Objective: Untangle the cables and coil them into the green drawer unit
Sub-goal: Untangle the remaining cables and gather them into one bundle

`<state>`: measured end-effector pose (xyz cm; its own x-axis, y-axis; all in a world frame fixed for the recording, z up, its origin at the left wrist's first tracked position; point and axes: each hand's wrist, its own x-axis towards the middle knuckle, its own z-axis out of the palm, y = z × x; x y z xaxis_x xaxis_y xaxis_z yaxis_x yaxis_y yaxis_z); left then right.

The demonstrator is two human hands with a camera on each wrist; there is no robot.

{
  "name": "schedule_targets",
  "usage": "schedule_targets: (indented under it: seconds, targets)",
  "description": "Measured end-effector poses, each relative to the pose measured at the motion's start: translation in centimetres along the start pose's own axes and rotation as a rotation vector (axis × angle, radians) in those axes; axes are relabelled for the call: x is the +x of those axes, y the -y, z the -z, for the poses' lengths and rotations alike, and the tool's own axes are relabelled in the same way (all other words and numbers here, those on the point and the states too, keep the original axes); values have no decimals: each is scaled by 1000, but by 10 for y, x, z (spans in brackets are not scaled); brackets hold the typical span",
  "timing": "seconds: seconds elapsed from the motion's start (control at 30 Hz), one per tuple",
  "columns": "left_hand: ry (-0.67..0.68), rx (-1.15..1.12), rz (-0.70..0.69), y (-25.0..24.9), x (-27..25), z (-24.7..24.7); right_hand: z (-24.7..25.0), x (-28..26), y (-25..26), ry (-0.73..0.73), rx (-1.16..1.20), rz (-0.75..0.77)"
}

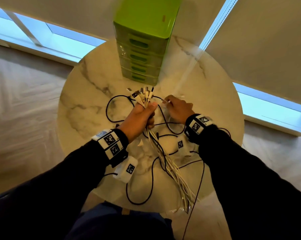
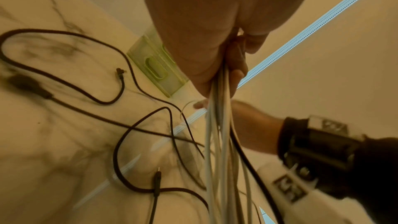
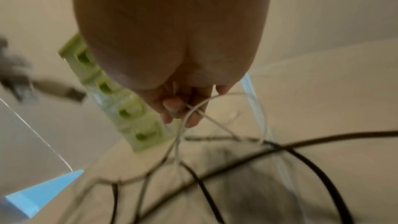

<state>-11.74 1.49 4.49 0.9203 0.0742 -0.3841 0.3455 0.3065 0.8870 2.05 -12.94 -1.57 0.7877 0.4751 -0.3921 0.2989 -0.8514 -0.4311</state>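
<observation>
My left hand (image 1: 142, 113) grips a bundle of white cables (image 1: 170, 167) above the round marble table (image 1: 80, 108), their plugs (image 1: 142, 94) fanning out above the fist. In the left wrist view the white cables (image 2: 217, 142) hang down from the fist. My right hand (image 1: 175, 106) pinches a thin white cable (image 3: 193, 111) just right of the bundle. Black cables (image 1: 111, 108) lie looped on the table around both hands. The green drawer unit (image 1: 142, 49) stands at the table's far side with its drawers closed.
White tagged boxes (image 1: 127, 168) connected to black leads lie on the table near my wrists. The white cables trail over the table's near edge (image 1: 184, 205). Window blinds and wooden floor surround the table.
</observation>
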Motion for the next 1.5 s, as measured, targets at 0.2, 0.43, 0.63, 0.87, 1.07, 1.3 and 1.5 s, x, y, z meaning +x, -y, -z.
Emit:
schedule_targets:
  seconds: [0.2,0.43,0.63,0.87,1.07,1.3,1.5]
  targets:
    - [-76,-87,4,7,1,2,88,-27,26,-209,662,173]
    - [-80,-427,59,-8,-9,-13,68,-99,39,104,425,390]
    - [-71,-264,-51,-5,-25,-14,38,-143,31,135,293,342]
    - [-15,-44,-144,-6,-50,-23,30,-155,58,9,486,288]
    - [-12,105,-116,-4,-61,-20,40,-150,65,-265,745,142]
    - [2,184,-120,-1,-63,-19,38,-146,79,-510,621,169]
    - [55,-166,7,-14,-63,-27,50,-172,97,-567,507,283]
